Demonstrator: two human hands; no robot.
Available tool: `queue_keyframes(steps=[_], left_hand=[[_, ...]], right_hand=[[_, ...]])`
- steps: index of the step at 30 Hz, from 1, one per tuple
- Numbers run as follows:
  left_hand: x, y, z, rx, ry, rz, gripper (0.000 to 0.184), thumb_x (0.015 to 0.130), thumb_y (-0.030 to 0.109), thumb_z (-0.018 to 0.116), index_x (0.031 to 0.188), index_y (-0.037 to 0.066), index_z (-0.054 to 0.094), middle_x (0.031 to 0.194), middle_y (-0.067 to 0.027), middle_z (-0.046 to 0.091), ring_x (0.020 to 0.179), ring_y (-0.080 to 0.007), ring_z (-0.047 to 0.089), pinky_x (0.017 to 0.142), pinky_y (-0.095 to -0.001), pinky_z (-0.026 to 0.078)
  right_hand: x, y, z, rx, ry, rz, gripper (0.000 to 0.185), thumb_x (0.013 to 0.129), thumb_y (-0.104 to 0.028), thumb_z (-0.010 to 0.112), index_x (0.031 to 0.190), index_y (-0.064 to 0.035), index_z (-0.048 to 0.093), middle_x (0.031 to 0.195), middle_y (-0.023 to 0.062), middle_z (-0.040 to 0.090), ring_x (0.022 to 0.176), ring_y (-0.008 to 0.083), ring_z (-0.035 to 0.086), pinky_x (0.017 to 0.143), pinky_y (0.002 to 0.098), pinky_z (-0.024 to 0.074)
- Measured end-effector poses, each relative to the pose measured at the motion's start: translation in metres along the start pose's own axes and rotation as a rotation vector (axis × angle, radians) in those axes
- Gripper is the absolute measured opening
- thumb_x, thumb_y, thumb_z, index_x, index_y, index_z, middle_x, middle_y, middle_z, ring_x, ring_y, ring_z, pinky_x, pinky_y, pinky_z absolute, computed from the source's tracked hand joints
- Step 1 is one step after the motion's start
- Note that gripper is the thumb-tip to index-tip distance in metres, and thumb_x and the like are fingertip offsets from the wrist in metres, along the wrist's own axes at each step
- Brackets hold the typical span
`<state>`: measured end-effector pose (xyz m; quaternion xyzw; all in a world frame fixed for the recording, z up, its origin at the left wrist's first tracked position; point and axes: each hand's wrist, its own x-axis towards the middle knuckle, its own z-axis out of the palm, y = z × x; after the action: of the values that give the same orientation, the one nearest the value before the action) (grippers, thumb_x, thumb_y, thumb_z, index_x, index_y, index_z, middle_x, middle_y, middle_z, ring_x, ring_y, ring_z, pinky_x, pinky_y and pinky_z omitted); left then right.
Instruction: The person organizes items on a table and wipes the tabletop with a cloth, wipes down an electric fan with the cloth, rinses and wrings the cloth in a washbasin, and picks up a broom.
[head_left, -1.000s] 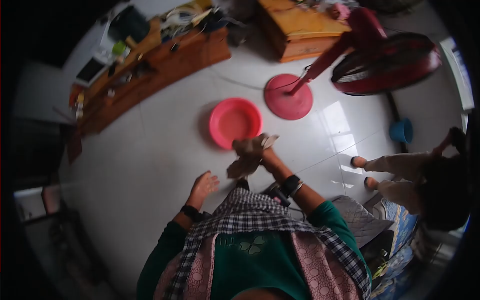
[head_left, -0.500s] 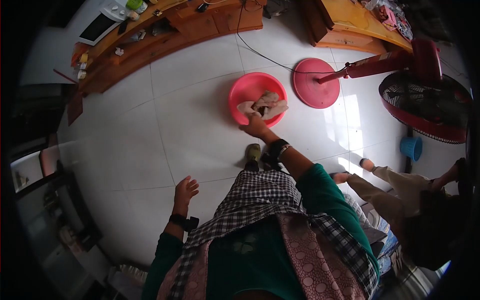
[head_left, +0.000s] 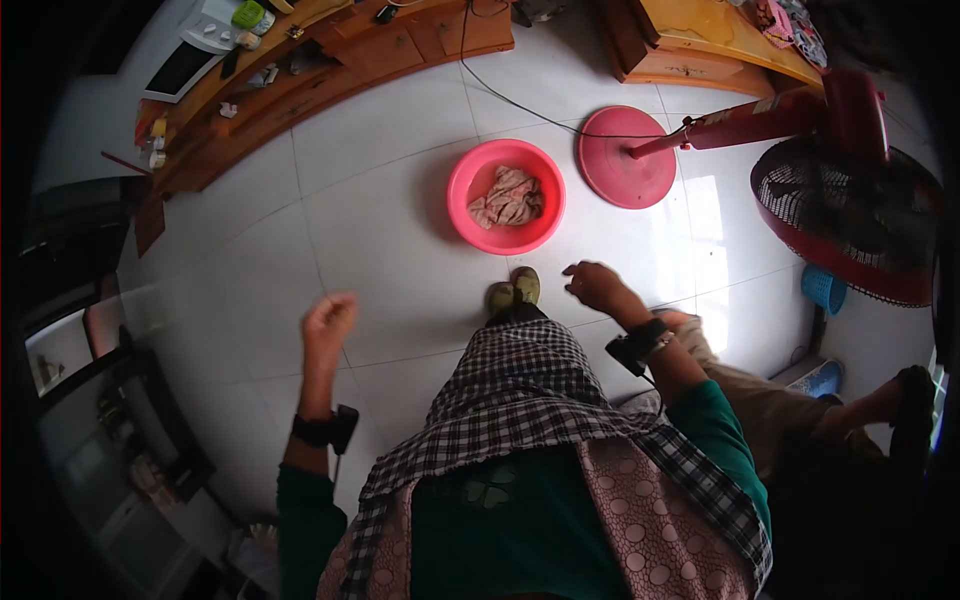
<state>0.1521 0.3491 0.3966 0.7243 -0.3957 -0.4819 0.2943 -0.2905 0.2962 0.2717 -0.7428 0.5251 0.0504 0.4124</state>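
Observation:
A crumpled brownish cloth lies inside the pink basin on the tiled floor. My left hand is raised over the floor to the lower left of the basin, its fingers curled in with nothing seen in them. Right of my shoes, my right hand hangs with loosely bent fingers partly apart and holds nothing. Neither hand touches the basin or the cloth. Both wrists carry dark bands with small devices.
A red standing fan stands right of the basin, its cable running across the floor. Wooden cabinets line the far side. Another person's leg is close on my right, near a blue basket.
The cloth went from my right hand into the basin and was let go. My right hand has drawn back to the right; my left hand has risen and its fingers have curled.

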Motion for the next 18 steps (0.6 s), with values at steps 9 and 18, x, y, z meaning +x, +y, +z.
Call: queue_keyframes(steps=[9, 18], left_hand=[[-0.004, 0.278, 0.06, -0.124, -0.123, 1.253, 0.033, 0.088, 0.019, 0.053, 0.116, 0.001, 0.055, 0.119, -0.023, 0.049, 0.109, -0.0319, 0.052, 0.082, -0.0451, 0.05], [0.021, 0.346, 0.093, -0.289, -0.282, 1.714, 0.034, 0.089, 0.024, 0.051, 0.116, 0.004, 0.055, 0.116, -0.0197, 0.051, 0.109, -0.0296, 0.05, 0.082, -0.0442, 0.049]], right_hand=[[0.006, -0.028, -0.11, 0.552, 0.539, -0.083, 0.018, 0.08, -0.004, 0.062, 0.097, -0.003, 0.065, 0.09, 0.0156, 0.065, 0.081, 0.0294, 0.065, 0.072, 0.0347, 0.0511], [-0.002, 0.0, -0.02, 0.335, 0.246, -0.021, 0.016, 0.085, -0.015, 0.054, 0.092, -0.0055, 0.066, 0.091, 0.0141, 0.065, 0.082, 0.0329, 0.062, 0.075, 0.0401, 0.0502]])
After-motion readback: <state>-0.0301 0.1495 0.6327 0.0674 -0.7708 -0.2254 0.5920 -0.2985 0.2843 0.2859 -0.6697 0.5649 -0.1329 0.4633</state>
